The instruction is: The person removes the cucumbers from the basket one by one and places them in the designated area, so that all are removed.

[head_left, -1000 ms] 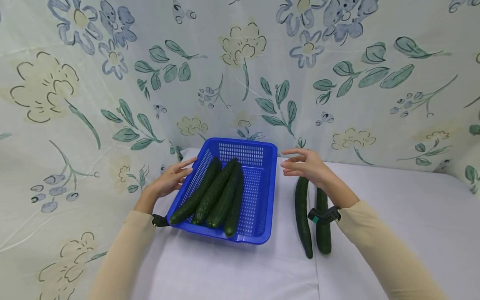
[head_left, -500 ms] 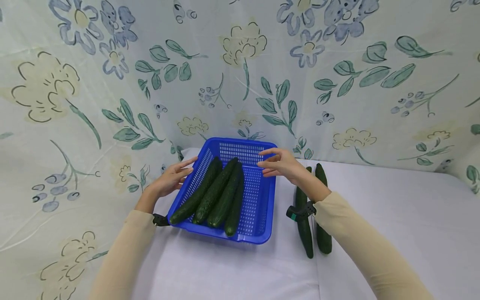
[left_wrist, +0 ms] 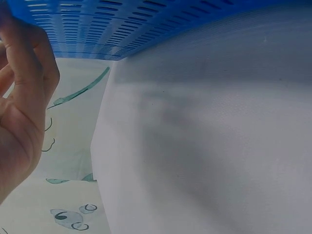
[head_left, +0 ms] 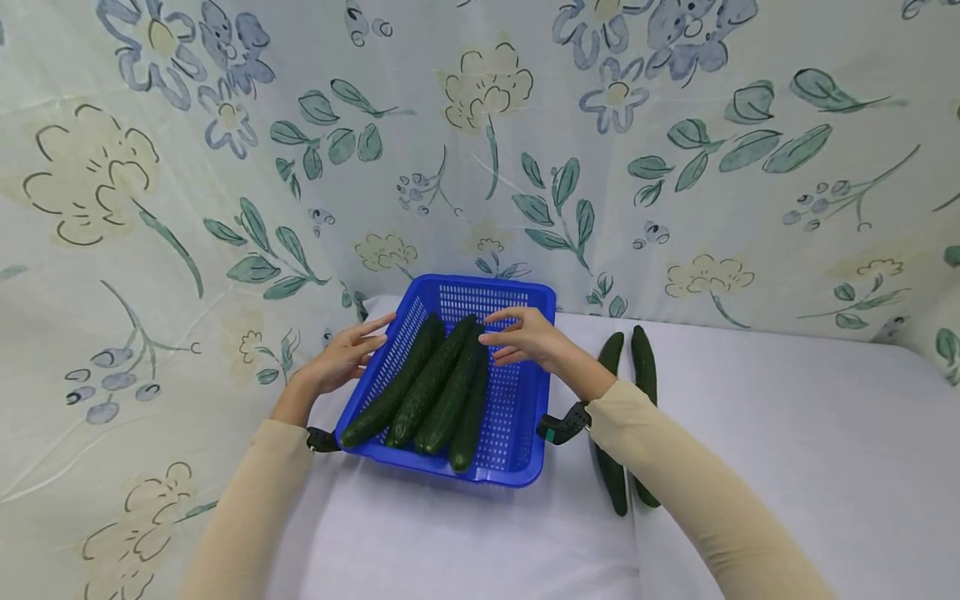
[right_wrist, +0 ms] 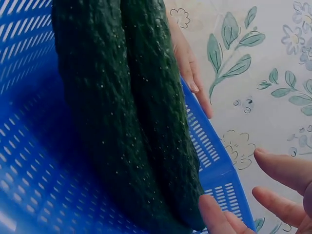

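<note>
A blue perforated plastic basket [head_left: 538, 392] stands on the white cloth. Several dark green cucumbers [head_left: 431, 387] lie side by side in its left half. At the basket's left wall is my left hand [head_left: 337, 358], fingers fairly straight along the rim; the left wrist view shows these fingers [left_wrist: 29, 63] against the slotted side. My right hand [head_left: 528, 340] reaches over the basket, its fingers spread at the far ends of the rightmost cucumbers. In the right wrist view a fingertip [right_wrist: 213, 214] overlaps the end of a cucumber [right_wrist: 161, 117], and the hand grips nothing.
Two more cucumbers, a left one [head_left: 611, 483] and a right one [head_left: 643, 367], lie on the cloth right of the basket, partly hidden by my right forearm. A floral curtain [head_left: 480, 167] hangs close behind the basket and along the left side.
My right hand has moved left from beside the basket, across its rim, to the cucumbers inside. The left hand, basket and cucumbers have stayed in place.
</note>
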Tool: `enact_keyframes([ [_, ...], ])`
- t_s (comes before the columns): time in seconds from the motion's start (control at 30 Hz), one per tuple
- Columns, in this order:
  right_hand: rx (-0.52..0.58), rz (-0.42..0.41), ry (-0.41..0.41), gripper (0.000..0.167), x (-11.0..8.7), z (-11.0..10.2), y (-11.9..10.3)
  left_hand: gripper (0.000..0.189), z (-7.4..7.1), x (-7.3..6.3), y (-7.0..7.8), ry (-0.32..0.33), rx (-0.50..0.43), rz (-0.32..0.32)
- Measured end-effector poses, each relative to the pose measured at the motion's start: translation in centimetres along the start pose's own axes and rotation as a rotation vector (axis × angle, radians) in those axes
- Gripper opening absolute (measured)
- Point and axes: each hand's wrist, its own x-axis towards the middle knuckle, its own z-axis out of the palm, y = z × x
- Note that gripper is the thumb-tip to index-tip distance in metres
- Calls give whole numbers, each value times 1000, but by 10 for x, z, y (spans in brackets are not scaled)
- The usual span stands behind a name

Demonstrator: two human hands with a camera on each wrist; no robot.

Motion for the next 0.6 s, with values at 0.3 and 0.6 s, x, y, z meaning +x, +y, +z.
enact_keyframes([
  [0.3,49,77,-4,52,9,18,7,53,-1,1,-1,-8,-7,-6],
  [0.6,50,115,-10,51,13,33,10,53,-1,0,-1,-18,1,8],
])
